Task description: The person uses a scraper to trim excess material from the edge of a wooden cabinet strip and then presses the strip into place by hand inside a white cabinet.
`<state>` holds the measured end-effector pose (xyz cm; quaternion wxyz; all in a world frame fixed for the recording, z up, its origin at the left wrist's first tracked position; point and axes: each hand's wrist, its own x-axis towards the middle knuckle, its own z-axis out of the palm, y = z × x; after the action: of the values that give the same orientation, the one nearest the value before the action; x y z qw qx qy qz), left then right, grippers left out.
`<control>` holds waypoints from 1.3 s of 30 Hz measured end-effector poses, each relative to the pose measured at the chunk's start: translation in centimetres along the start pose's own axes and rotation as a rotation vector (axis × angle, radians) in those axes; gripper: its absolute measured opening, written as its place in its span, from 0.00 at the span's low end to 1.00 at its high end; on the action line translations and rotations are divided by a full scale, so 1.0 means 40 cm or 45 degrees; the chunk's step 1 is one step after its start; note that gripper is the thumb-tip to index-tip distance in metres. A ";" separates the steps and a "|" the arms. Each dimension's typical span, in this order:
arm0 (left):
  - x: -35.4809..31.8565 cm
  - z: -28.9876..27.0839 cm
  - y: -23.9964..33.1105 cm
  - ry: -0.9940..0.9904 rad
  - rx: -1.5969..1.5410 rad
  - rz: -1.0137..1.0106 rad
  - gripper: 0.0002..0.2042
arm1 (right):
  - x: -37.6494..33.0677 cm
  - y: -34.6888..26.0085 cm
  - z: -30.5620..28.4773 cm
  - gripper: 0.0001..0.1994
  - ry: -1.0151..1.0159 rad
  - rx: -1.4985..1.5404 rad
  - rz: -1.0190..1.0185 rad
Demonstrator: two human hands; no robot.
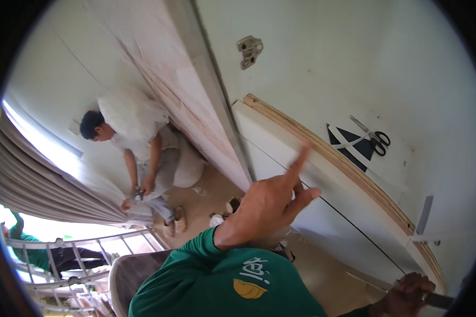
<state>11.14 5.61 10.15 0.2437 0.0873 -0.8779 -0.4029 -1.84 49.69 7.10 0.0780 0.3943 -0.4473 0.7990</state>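
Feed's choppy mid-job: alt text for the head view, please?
Left hand, index finger extended, over a white, wood-edged board; right hand near its lower end. Black-handled scissors lie beyond it. A person in white is at left.

White lettering (pixel 255 269) on green shirt (pixel 201 282)

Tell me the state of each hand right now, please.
Left hand: partly open, pointing, apparently empty.
Right hand: closed, apparently on a dark object.

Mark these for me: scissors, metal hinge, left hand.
Scissors (pixel 374 135): head view, where the blades meet the black handles.
Metal hinge (pixel 249 50): head view, middle of its body on the pale panel.
Left hand (pixel 263 203): head view, back of the hand, behind the extended index finger.
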 end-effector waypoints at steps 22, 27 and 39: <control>0.041 -0.049 -0.050 0.034 -1.707 -0.009 0.22 | 0.292 0.107 0.844 0.24 -1.007 -2.021 0.040; 0.066 0.011 -0.072 0.128 -1.824 -0.008 0.21 | 0.288 0.102 0.819 0.28 -1.100 -1.881 0.035; 0.090 0.070 -0.037 0.916 -0.367 0.624 0.16 | 0.329 0.136 0.692 0.29 -1.115 -1.835 -0.181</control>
<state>6.58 5.25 8.77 0.6307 -0.0235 -0.6674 -0.3953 2.16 21.98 20.77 0.1802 0.5494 -0.8113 0.0867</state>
